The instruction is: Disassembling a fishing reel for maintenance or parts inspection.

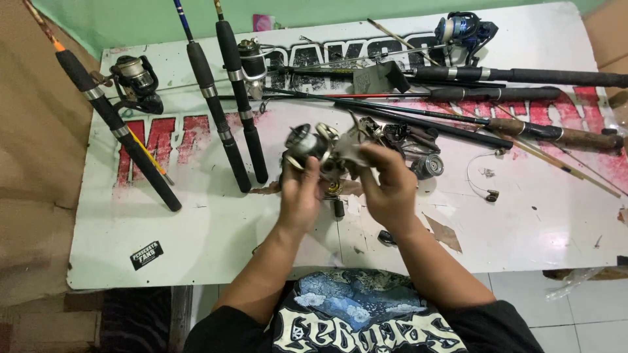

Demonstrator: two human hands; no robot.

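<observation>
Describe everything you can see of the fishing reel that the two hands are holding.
The fishing reel is a silver-grey spinning reel that looks like metal, with a round spool at its left end and darker parts near the middle. It is held above the white board, not resting on it. The left hand grips it from below on the left side, and the right hand covers its right part, so the handle side is mostly hidden. Fine details are blurred.

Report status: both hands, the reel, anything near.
Left hand and right hand both grip spinning reel. Loose spool beside right hand.
</observation>
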